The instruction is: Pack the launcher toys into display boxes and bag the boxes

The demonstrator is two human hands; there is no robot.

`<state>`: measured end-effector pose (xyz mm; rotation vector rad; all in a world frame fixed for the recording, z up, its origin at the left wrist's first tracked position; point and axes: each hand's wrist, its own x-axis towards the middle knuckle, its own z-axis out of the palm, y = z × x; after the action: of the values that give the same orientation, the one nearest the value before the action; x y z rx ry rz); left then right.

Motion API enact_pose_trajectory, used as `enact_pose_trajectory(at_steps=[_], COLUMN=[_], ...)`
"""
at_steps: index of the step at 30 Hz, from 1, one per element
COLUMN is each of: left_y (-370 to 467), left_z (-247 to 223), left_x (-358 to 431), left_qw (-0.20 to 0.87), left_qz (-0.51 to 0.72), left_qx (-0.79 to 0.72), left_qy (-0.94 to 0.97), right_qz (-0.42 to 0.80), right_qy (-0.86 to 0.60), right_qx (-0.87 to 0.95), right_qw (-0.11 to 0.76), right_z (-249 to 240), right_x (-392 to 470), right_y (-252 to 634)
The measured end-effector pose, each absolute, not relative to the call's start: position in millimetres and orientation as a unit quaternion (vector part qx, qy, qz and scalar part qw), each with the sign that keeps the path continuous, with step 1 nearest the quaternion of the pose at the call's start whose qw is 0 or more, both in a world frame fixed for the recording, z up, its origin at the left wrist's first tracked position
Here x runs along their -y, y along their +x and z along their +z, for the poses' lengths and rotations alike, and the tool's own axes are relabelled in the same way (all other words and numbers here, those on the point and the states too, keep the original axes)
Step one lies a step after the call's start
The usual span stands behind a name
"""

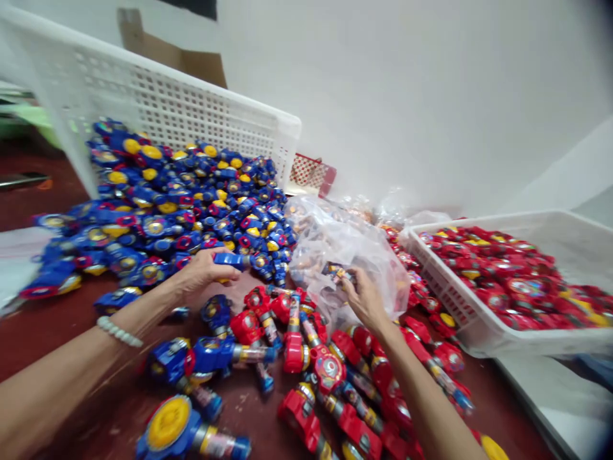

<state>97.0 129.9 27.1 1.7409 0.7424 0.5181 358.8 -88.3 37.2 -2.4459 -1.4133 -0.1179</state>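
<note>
My left hand (pixel 205 271) is closed around a blue plastic toy (pixel 232 260) at the front edge of a heap of similar blue toys with yellow discs. With its fingertips, my right hand (pixel 366 295) pinches a small tube with a printed label (pixel 337 271). That hand is at the opening of a clear plastic bag (pixel 323 233), whose contents are blurred. Below both hands lie red toys (pixel 329 370) with label-wrapped tubes attached. Several blue toys with tubes, one with a yellow disc (pixel 168 423), rest at the front left.
A large white perforated crate (pixel 191 96) lies tipped at the left, blue toys (pixel 158 223) spilling from it. At the right stands a white crate (pixel 460 313) full of red toys (pixel 517 284). A cardboard box (pixel 177 57) and a checked red-and-white item (pixel 309 172) are behind, near the wall.
</note>
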Motion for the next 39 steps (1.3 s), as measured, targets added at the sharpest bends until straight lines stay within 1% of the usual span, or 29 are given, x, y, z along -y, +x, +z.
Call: enact_pose_trajectory(at_steps=[3,4,6,7,9,13,18,23,25,27,29,31,33,34,35,36,37,39], left_y=[78.9,74.1,65.9,62.4,56.3,48.8,45.5,47.0,47.9,47.0,43.9,39.6,36.0,35.0,34.5,34.5,34.9,36.6], left_z=[37.4,39.1,41.0,41.9,44.8,55.7,66.3,65.4,64.9,65.5,67.0,68.1,68.0,67.4,66.6,65.6,64.7,62.8], left_x=[-97.0,-84.1,-59.0,-48.3,-32.7,-21.9,-18.5,-13.8,-11.9,-8.8,-4.1,0.6,2.8,2.3,0.9,-1.4,-4.1,-9.2], left_qw=[0.698,0.74,0.799,0.81,0.808,0.757,0.718,0.728,0.693,0.622,0.541,0.45,0.352,0.321,0.309,0.315,0.333,0.384], left_qz=[0.18,0.155,0.109,0.095,0.093,0.109,0.118,0.093,0.091,0.092,0.125,0.2,0.277,0.294,0.297,0.288,0.269,0.218], left_qx=[-0.256,-0.232,-0.201,-0.203,-0.23,-0.3,-0.339,-0.328,-0.333,-0.335,-0.306,-0.222,-0.118,-0.082,-0.07,-0.084,-0.122,-0.213], left_qy=[0.644,0.612,0.556,0.542,0.534,0.57,0.596,0.595,0.633,0.702,0.773,0.841,0.886,0.897,0.901,0.9,0.896,0.872], right_qz=[0.032,0.081,0.147,0.165,0.167,0.138,0.115,0.082,0.076,0.093,0.169,0.334,0.527,0.589,0.608,0.581,0.512,0.323], right_qy=[-0.782,-0.739,-0.682,-0.669,-0.667,-0.644,-0.644,-0.612,-0.605,-0.616,-0.644,-0.651,-0.605,-0.581,-0.576,-0.595,-0.626,-0.672], right_qx=[0.569,0.59,0.604,0.604,0.607,0.633,0.623,0.675,0.684,0.671,0.618,0.517,0.399,0.359,0.35,0.373,0.42,0.522], right_qw=[0.252,0.314,0.386,0.402,0.399,0.407,0.429,0.404,0.401,0.402,0.418,0.444,0.444,0.432,0.42,0.413,0.412,0.415], right_z=[52.0,54.6,55.1,53.6,48.6,41.0,43.7,49.5,51.3,52.9,53.7,53.3,52.5,52.2,52.0,51.9,51.5,49.0], right_x=[100.6,104.9,112.3,115.4,120.7,129.3,136.5,141.9,144.0,145.6,145.5,144.0,142.5,142.1,142.2,142.5,143.0,142.9], right_y=[297.8,276.8,241.1,228.0,212.1,205.8,201.9,196.5,194.7,193.1,193.0,195.3,199.2,201.1,202.4,203.0,203.0,201.4])
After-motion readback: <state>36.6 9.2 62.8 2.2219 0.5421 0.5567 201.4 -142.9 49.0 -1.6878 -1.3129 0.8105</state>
